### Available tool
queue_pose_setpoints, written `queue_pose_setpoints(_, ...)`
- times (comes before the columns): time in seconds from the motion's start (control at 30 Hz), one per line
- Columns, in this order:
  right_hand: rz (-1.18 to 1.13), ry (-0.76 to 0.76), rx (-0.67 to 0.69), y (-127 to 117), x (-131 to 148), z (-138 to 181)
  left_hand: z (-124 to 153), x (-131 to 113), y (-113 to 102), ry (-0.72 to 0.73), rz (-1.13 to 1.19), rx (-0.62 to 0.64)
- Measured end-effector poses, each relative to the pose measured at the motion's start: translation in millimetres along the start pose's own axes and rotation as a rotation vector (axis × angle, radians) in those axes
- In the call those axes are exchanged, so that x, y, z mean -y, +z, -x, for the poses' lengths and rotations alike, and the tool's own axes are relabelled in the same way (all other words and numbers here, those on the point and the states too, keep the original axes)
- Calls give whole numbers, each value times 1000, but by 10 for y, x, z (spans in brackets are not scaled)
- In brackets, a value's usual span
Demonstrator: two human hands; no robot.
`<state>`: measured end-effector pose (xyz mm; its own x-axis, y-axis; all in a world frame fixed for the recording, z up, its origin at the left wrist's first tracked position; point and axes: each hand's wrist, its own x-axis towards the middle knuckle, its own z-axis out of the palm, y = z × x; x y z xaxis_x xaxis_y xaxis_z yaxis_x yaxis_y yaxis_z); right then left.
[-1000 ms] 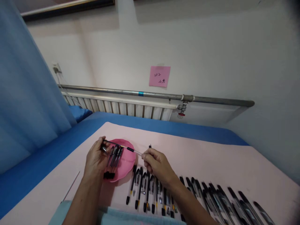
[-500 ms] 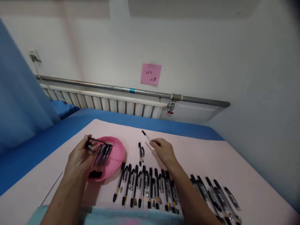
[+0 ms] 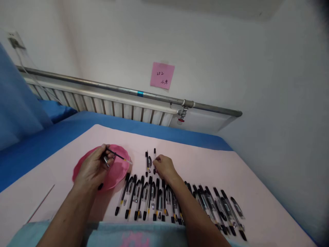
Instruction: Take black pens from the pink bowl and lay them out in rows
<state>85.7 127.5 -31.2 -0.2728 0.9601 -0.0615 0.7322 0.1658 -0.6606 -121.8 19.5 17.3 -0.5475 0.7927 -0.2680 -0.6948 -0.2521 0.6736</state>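
Observation:
My left hand (image 3: 94,168) is over a pink dish (image 3: 120,169) and pinches a thin pen refill (image 3: 118,156) and a small metal part. My right hand (image 3: 163,168) rests on the pink cloth (image 3: 210,164), fingers curled on the lower end of a clear pen barrel (image 3: 154,155) that lies beside another pen piece (image 3: 146,161). A row of black and clear pens (image 3: 146,195) lies in front of both hands. A second group of pens (image 3: 216,209) lies to the right.
A thin white rod (image 3: 39,204) lies on the cloth at the left. Blue bedding (image 3: 46,140) surrounds the cloth. A radiator (image 3: 102,104) with a pipe runs along the wall, under a pink sticky note (image 3: 161,75). A light blue cloth (image 3: 128,236) lies at the near edge.
My right hand pulled the clear barrel away from the refill and set it down on the cloth above the pen row. My left hand kept the refill over the dish. The view swung right.

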Motion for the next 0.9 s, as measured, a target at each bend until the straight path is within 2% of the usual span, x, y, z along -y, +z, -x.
queue_pose_setpoints(0.17, -68, -41, 11, -97, 164, 108, 44, 98, 25, 3, -168, 76)
queue_pose_setpoints(0.2, -110, -61, 47, -120, 222, 152, 67, 120, 42, -7, -202, 94)
queue_pose_setpoints(0.27, -276, -95, 234, -158, 351, 256, 117, 162, 79, -13, -254, 138)
queue_pose_setpoints(0.37, -627, -104, 637, -178, 523, 417, 173, 212, 120, 8, -317, 186)
queue_pose_setpoints(0.43, -758, -57, 742, -165, 597, 494, 184, 225, 126, 25, -347, 193)
queue_pose_setpoints(0.53, -781, 26, 737, -136, 642, 543, 147, 201, 98, 52, -352, 184)
queue_pose_setpoints(0.67, -693, -6, 701, -180, 619, 500, 43, 95, 18, 96, -244, 150)
queue_pose_setpoints(0.73, -631, -4, 569, -246, 569, 434, 6, 45, -15, 113, -181, 134)
queue_pose_setpoints(0.83, -455, 78, 281, -338, 426, 293, -4, 23, -32, 115, -157, 119)
queue_pose_setpoints(0.9, -358, 142, 185, -352, 294, 196, 8, 42, -26, 86, -191, 123)
